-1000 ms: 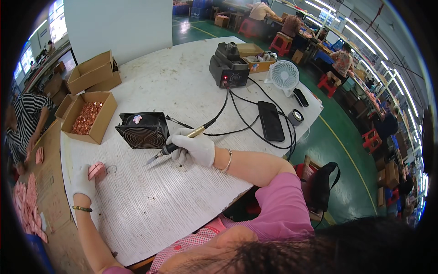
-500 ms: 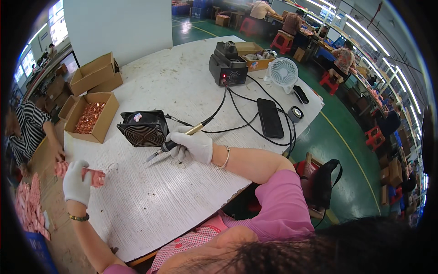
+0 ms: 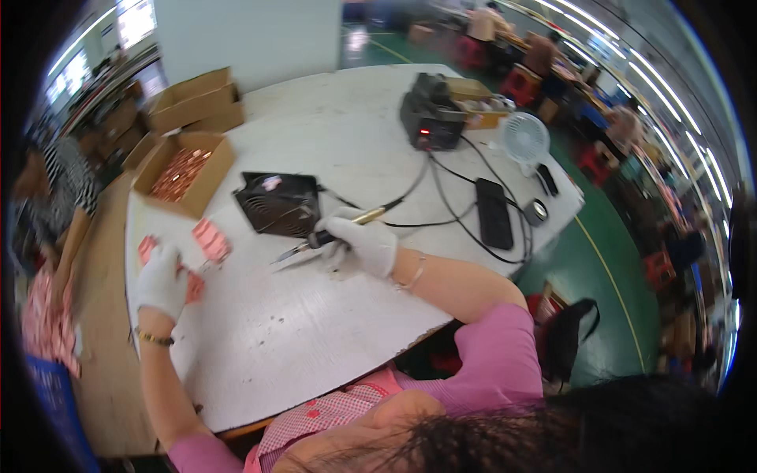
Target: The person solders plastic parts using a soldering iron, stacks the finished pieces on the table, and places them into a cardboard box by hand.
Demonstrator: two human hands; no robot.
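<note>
My left hand [image 3: 162,285], in a white glove, is closed on a pink piece [image 3: 194,287] that shows past its fingers; more pink sticks out behind the knuckles. A separate pink piece [image 3: 211,240] lies on the table just beyond this hand. Motion blur hides what the pieces are exactly. My right hand [image 3: 371,246], also gloved, grips a soldering iron [image 3: 322,239] like a pen, its tip pointing left, over the table. Beside the iron stands a square black fan [image 3: 277,205]. The iron's cable runs to a black soldering station [image 3: 432,118] with a red light.
A cardboard box [image 3: 214,175] of copper-coloured bits stands at the far left, with another box [image 3: 193,102] behind it. To the right lie a black phone [image 3: 494,214], a small white fan [image 3: 525,140] and loose cables. A co-worker's arm [image 3: 72,248] reaches over pink pieces at left.
My view has shifted, moving the scene rightward. A pink piece now lies on the table beyond my left hand, where none lay before. My right hand still holds the soldering iron.
</note>
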